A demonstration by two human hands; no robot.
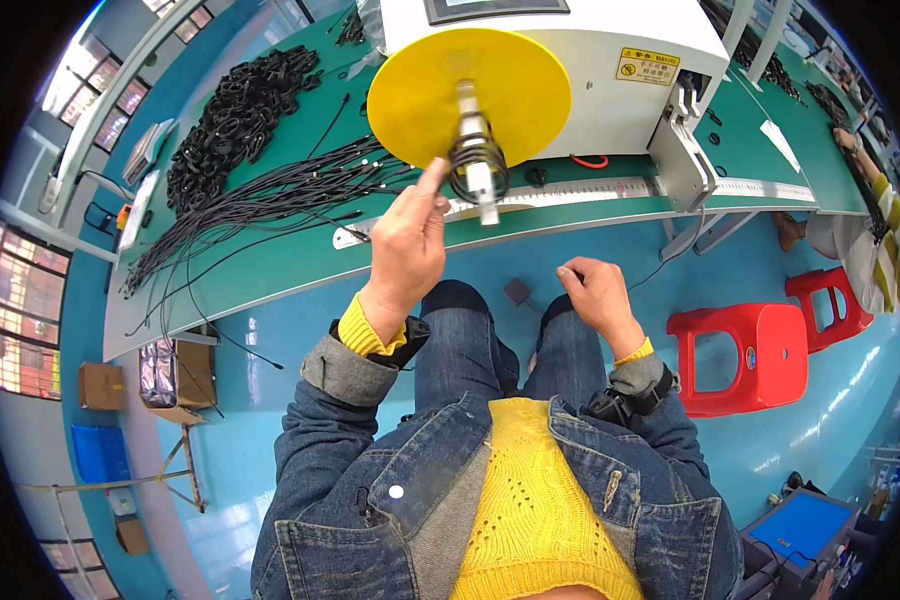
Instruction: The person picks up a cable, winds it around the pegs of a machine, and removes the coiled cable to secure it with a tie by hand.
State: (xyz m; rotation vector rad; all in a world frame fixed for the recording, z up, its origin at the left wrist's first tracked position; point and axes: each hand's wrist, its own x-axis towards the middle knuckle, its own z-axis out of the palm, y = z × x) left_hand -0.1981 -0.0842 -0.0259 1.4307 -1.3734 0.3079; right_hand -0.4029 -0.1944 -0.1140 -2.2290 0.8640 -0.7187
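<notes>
A yellow disc (410, 90) stands upright on the front of a white machine (590, 90), with a metal spindle (480, 178) pointing towards me. Black cable (477, 152) is wound around the spindle in a coil, blurred by motion. My left hand (407, 235) is raised at the coil's left side, its index finger stretched out and the other fingers curled. Whether the fingertip touches the cable, I cannot tell. Above my right thigh, away from the machine, my right hand (602, 300) is loosely closed, with nothing visible in it.
Loose black cables (300, 190) and a heap of coiled ones (235, 125) lie on the green table (240, 285) at left. A steel ruler (590, 190) runs along its front edge. Red stools (760, 350) stand at right; a co-worker's arm (855, 150) reaches in beyond.
</notes>
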